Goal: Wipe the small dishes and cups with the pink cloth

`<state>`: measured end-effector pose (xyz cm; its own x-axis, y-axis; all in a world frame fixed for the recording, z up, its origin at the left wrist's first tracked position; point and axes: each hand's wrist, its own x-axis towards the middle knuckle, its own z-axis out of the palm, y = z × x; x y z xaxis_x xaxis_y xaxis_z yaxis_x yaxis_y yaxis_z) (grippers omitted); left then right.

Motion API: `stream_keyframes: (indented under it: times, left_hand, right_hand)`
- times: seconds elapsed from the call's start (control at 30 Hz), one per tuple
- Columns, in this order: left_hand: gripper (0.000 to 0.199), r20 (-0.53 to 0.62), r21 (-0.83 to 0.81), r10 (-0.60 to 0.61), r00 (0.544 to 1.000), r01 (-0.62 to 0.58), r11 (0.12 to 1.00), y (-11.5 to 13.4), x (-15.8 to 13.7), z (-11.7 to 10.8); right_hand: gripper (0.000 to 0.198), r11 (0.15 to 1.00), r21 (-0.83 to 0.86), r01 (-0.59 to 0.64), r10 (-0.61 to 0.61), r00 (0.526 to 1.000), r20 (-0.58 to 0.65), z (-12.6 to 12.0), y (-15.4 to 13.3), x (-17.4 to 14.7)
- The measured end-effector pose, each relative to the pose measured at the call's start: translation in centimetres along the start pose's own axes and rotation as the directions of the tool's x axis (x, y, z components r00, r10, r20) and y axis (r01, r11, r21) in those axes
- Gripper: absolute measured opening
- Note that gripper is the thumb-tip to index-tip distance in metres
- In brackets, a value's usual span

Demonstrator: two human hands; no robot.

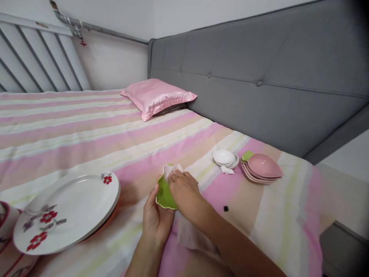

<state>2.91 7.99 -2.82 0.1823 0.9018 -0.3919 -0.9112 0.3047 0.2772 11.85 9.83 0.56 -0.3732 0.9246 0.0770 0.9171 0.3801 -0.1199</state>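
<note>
Green dish (164,195): cupping it in left hand (156,217), pinching pale cloth (178,168) in right hand (184,192); could slip under lopsided pressure.

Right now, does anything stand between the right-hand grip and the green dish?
Only a pale cloth, which the right-hand grip holds partly inside the green dish; the left-hand grip supports the dish. Nothing else visible intervenes.

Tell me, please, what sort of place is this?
Most likely a bedroom: there are a striped bedspread, a pink pillow and a grey padded headboard.
</note>
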Motion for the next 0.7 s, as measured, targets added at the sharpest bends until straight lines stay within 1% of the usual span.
stream_keyframes:
  times: [0.03,0.13,0.17,0.2,0.27,0.3,0.33,0.37,0.4,0.43,0.47,0.5,0.53,0.57,0.6,0.7]
  left_hand:
    - [0.041,-0.007,0.01,0.004,1.0,-0.004,1.0,0.0,-0.1,0.1]
    - [0.041,0.004,0.021,0.015,1.0,-0.015,1.0,-0.1,-0.2,0.1]
    - [0.041,0.017,0.021,0.014,1.0,-0.014,1.0,0.0,-0.2,0.1]
    - [0.041,0.029,0.021,0.011,1.0,-0.012,1.0,0.0,-0.2,0.1]
    - [0.04,0.044,0.016,0.005,0.999,-0.005,1.0,0.0,-0.2,0.1]
    - [0.039,0.042,0.01,0.004,0.999,-0.005,1.0,0.0,-0.2,0.0]
    - [0.038,0.036,0.003,0.006,0.999,-0.006,1.0,0.0,-0.1,0.0]
    - [0.038,0.031,-0.004,0.008,0.999,-0.008,1.0,0.0,-0.1,0.0]
    - [0.038,0.029,-0.011,0.011,1.0,-0.011,1.0,0.0,-0.1,-0.1]
    - [0.038,0.033,-0.015,0.014,0.999,-0.014,1.0,0.0,0.0,-0.1]
    - [0.038,0.037,-0.016,0.015,0.999,-0.014,1.0,0.0,0.0,-0.2]
    - [0.038,0.04,-0.016,0.016,0.999,-0.016,1.0,0.0,0.0,-0.2]
    - [0.038,0.041,-0.013,0.016,0.999,-0.015,1.0,0.0,0.0,-0.3]
    - [0.038,0.04,-0.01,0.014,0.999,-0.014,1.0,0.0,0.1,-0.4]
    - [0.038,0.041,-0.006,0.01,0.999,-0.009,1.0,0.0,0.1,-0.4]
    - [0.038,0.059,-0.008,-0.001,0.998,0.001,1.0,0.0,0.2,-0.5]
  right_hand:
    - [0.024,0.999,-0.05,0.013,-0.009,0.997,0.077,-0.7,-0.1,-0.3]
    - [0.013,0.995,-0.054,0.081,-0.072,0.985,0.159,-2.7,-0.2,-1.4]
    - [0.013,0.993,-0.043,0.112,-0.102,0.976,0.19,-3.2,0.0,-1.8]
    - [0.015,0.992,-0.017,0.127,-0.12,0.969,0.216,-3.7,0.3,-2.1]
    - [0.022,0.99,0.093,0.102,-0.122,0.964,0.238,-4.3,1.2,-2.5]
    - [0.028,0.985,0.164,0.051,-0.085,0.974,0.209,-4.5,1.7,-2.5]
    - [0.033,0.973,0.232,-0.024,-0.012,0.988,0.155,-4.6,2.2,-2.5]
    - [0.037,0.948,0.299,-0.109,0.09,0.993,0.078,-4.7,2.7,-2.3]
    - [0.041,0.915,0.362,-0.177,0.196,0.981,-0.015,-4.6,3.0,-2.0]
    - [0.043,0.877,0.421,-0.232,0.298,0.95,-0.098,-4.4,3.2,-1.7]
    - [0.044,0.842,0.471,-0.264,0.381,0.908,-0.172,-4.2,3.3,-1.3]
    - [0.046,0.817,0.506,-0.275,0.435,0.871,-0.229,-3.7,3.1,-0.9]
    - [0.047,0.804,0.527,-0.274,0.463,0.845,-0.267,-3.2,2.9,-0.6]
    - [0.049,0.814,0.523,-0.252,0.454,0.837,-0.304,-2.5,2.5,-0.2]
    - [0.049,0.833,0.506,-0.225,0.419,0.853,-0.312,-1.7,2.0,0.1]
    - [0.049,0.885,0.426,-0.189,0.31,0.921,-0.234,0.5,0.6,0.7]
